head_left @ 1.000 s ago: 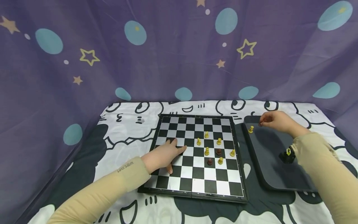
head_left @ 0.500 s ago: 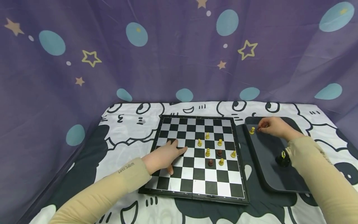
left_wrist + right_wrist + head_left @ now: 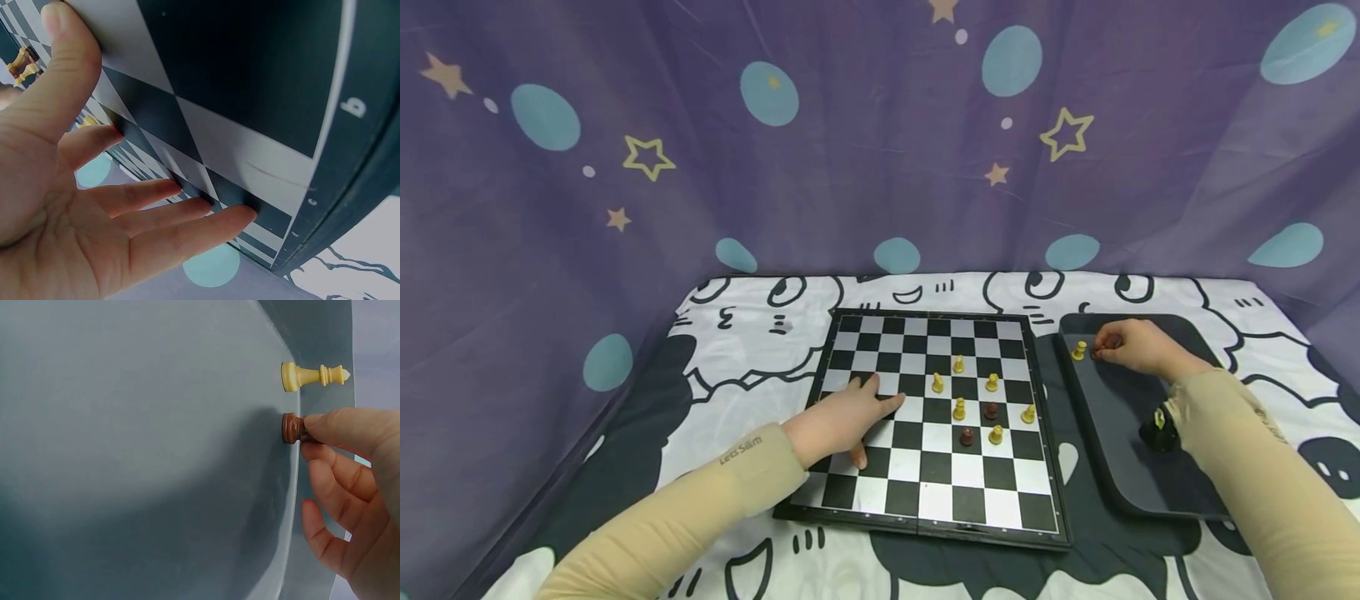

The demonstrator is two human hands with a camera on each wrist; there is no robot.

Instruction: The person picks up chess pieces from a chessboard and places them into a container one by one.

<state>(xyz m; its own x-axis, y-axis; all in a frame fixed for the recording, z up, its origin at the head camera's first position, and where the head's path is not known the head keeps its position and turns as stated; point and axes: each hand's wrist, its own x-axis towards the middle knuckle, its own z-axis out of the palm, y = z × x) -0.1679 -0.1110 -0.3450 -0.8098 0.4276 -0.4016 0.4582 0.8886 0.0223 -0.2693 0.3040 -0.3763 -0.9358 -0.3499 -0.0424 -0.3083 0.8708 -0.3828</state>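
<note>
Before a purple curtain (image 3: 850, 200), works over a patterned cloth (image 3: 752, 333). With right hand (image 3: 1138, 344), pinches brown piece (image 3: 290, 428) by its upper part between thumb and finger, probably because so small, and holds it upright inside tray (image 3: 1127, 417), just beside yellow piece (image 3: 306, 375). With left hand (image 3: 837, 421), grasps nothing; rests it spread on board (image 3: 936, 502), perhaps for steadying, near to other pieces (image 3: 958, 409).
</note>
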